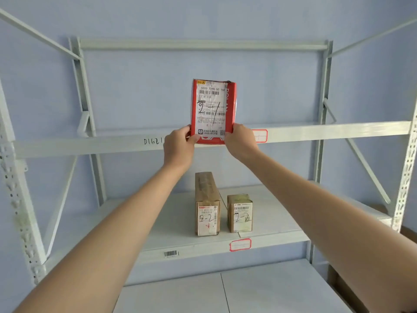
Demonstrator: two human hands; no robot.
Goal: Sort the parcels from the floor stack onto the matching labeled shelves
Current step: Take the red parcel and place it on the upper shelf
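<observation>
Gripping the red parcel (213, 110) at its bottom corners, left hand (178, 146) at seven o'clock and right hand (241, 143) at five, both sets of fingers clamped on it. It stands upright, long axis vertical, its "2-1" mark facing us, just above the upper shelf (90, 145) front beam. Both hands sit level, neither nearer. The parcel rises at twelve o'clock from the fingers, so the move looks like a push forward onto that shelf. Two brown boxes (207, 204) marked "2-2" sit on the shelf below.
</observation>
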